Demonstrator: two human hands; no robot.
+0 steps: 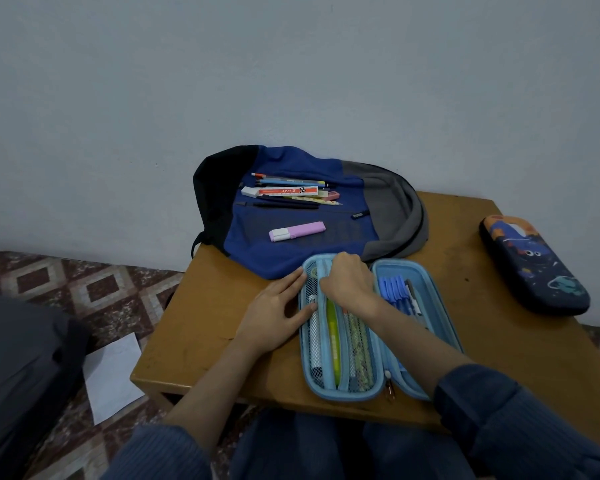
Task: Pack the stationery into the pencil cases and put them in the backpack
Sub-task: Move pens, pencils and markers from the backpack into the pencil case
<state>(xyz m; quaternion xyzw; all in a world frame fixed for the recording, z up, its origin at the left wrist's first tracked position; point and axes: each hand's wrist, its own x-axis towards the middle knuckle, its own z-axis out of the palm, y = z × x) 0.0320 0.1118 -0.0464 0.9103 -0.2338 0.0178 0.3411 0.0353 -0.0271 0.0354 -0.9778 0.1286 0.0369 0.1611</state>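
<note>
**Fig.** Head view, L to R. A sheet of paper (113,375) lies on the floor beside the wooden table (201,327). L hand (278,313): fingers straight, flat on the left rim and mesh pocket of the open light-blue pencil case (343,396), steadying it and gripping nothing. Behind it the blue-and-grey backpack (291,254) lies flat w/ loose stationery on top: a bundle of pens, pencils and a boxed eraser (284,191), and nearer us a purple highlighter (297,231). R hand (349,284): knuckles up, fingers curled down over the case's centre divider; we cannot tell whether they pinch anything. Far R, a dark space-print pencil case (534,265), shut, sits near the table edge

Risks, as we judge them: the mesh pockets look nearly full, so forcing more in may snag the mesh or push out the green pen (333,341). The open case sits at the table's front edge, so a hard press could tip it. Lifting the backpack before clearing it would spill the loose items

Relative to the grip, the unpacked stationery lies beyond both hands, past the case's far end and touching neither; the highlighter is nearest
</note>
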